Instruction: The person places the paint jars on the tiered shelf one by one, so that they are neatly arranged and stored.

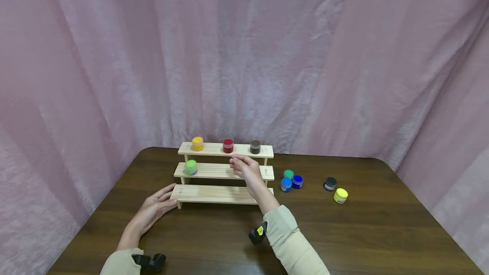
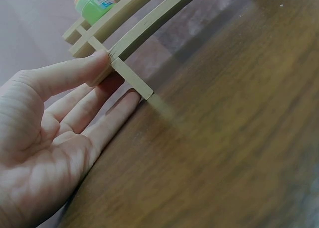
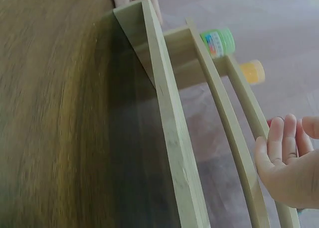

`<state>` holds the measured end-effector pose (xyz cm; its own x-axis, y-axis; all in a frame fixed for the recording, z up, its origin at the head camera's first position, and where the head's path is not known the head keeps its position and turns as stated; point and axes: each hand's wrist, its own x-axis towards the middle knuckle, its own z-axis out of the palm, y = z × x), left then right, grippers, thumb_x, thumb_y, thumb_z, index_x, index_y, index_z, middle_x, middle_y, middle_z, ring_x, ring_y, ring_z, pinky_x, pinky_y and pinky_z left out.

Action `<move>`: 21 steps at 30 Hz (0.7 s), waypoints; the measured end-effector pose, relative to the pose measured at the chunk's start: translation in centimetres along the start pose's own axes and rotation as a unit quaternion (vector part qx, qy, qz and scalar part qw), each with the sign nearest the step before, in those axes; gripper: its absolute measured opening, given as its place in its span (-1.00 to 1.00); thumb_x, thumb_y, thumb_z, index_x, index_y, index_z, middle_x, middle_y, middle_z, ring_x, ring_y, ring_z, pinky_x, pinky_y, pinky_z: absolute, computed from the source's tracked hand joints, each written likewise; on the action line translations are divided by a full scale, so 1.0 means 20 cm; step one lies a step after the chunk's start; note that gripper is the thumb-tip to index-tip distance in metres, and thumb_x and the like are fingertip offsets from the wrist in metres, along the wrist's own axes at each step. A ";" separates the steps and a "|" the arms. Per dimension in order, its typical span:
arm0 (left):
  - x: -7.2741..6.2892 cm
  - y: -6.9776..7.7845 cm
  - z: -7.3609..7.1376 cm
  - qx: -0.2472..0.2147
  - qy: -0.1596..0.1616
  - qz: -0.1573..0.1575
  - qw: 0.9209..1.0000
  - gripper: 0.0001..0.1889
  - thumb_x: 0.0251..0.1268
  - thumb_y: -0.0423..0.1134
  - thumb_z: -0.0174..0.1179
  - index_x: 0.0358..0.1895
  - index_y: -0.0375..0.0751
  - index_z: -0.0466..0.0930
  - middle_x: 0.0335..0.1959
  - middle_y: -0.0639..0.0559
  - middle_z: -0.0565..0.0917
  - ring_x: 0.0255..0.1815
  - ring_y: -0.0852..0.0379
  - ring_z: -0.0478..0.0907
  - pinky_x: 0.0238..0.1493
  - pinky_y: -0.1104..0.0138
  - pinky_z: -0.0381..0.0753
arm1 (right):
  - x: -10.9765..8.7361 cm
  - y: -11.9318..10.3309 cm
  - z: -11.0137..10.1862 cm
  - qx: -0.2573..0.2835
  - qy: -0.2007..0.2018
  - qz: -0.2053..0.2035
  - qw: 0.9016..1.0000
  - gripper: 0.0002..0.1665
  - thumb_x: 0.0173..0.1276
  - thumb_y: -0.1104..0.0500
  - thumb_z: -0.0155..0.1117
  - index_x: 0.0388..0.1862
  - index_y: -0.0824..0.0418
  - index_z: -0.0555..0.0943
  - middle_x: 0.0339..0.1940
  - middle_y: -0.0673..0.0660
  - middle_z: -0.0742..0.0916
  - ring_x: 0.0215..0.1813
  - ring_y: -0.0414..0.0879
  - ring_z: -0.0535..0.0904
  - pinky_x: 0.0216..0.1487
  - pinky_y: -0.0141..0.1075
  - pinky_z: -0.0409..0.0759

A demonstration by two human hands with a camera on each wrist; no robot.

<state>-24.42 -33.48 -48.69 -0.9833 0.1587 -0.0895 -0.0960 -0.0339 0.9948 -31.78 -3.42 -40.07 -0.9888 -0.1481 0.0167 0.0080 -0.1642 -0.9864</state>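
Observation:
A three-tier wooden stand [image 1: 217, 194] stands on the table. My left hand [image 1: 154, 208] holds the left end of its lowest board, the thumb [image 2: 75, 74] on the board's corner and the other fingers by the leg. My right hand [image 1: 247, 172] hovers over the right part of the middle board, fingers loosely bent, with nothing seen in it. Behind it on the top board are a red paint jar [image 1: 228, 146] and a dark brown paint jar [image 1: 255, 147]. A yellow-orange jar [image 1: 197, 144] sits at the top left, and a light green jar [image 1: 191, 167] on the middle board's left end.
Right of the stand, a green jar [image 1: 288, 174], a light blue jar [image 1: 286, 184] and a dark blue jar [image 1: 297, 181] cluster on the brown table [image 1: 366, 232]. Farther right are a black jar [image 1: 330, 183] and a bright yellow jar [image 1: 341, 195]. A pink curtain [image 1: 244, 54] hangs behind.

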 end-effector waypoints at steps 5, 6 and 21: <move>0.00 0.00 0.00 0.000 -0.005 0.002 1.000 -0.17 0.36 -0.35 0.17 0.57 -0.29 -0.13 0.22 0.06 0.48 0.07 0.42 0.57 0.14 0.51 0.57 | -0.02 -0.01 -0.07 -0.004 0.000 0.002 1.000 -0.61 0.47 0.19 0.13 0.17 0.38 0.55 0.03 0.26 0.72 0.00 -0.07 0.70 0.21 -0.13 0.63; 0.00 0.00 0.00 -0.001 -0.004 0.003 1.000 -0.17 0.36 -0.35 0.17 0.57 -0.30 -0.13 0.21 0.07 0.49 0.06 0.42 0.57 0.14 0.51 0.58 | -0.02 -0.01 -0.08 -0.003 0.000 0.002 1.000 -0.60 0.47 0.18 0.13 0.18 0.39 0.55 0.04 0.26 0.72 -0.01 -0.08 0.70 0.23 -0.11 0.62; 0.00 0.00 -0.01 -0.007 -0.009 0.004 1.000 -0.17 0.36 -0.37 0.16 0.56 -0.31 -0.14 0.18 0.13 0.51 0.06 0.43 0.57 0.15 0.51 0.57 | -0.09 -0.05 -0.29 0.067 0.032 -0.005 0.997 -0.63 0.47 0.21 0.13 0.16 0.39 0.50 -0.28 -0.11 0.70 -0.14 -0.23 0.67 0.03 -0.40 0.64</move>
<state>-24.47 -33.67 -48.65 -0.9813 0.1754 -0.0798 -0.0897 -0.0493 0.9947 -30.91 2.71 -40.05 -0.9964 -0.0836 0.0110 0.0141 -0.2942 -0.9556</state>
